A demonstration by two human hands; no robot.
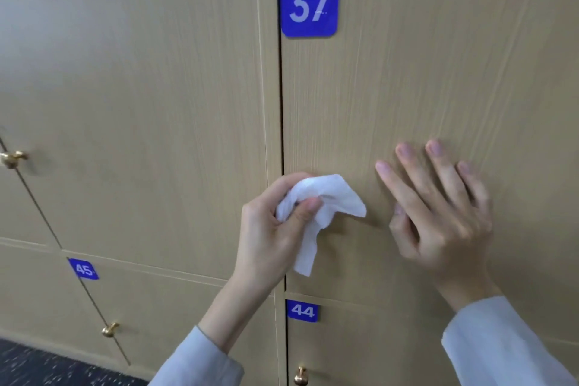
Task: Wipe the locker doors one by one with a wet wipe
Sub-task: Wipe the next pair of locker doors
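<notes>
The left hand (275,229) pinches a crumpled wet wipe (319,210) against the lower left of locker door 37 (423,72), ready to rub. The right hand (438,213) lies flat, fingers spread and empty, likely bracing the door.

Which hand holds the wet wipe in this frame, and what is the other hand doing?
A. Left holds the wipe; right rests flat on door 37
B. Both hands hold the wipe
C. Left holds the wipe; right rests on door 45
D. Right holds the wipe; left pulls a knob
A. The left hand pinches the crumpled wet wipe, while the right hand lies open, fingers spread, against the door labelled 37.
</notes>
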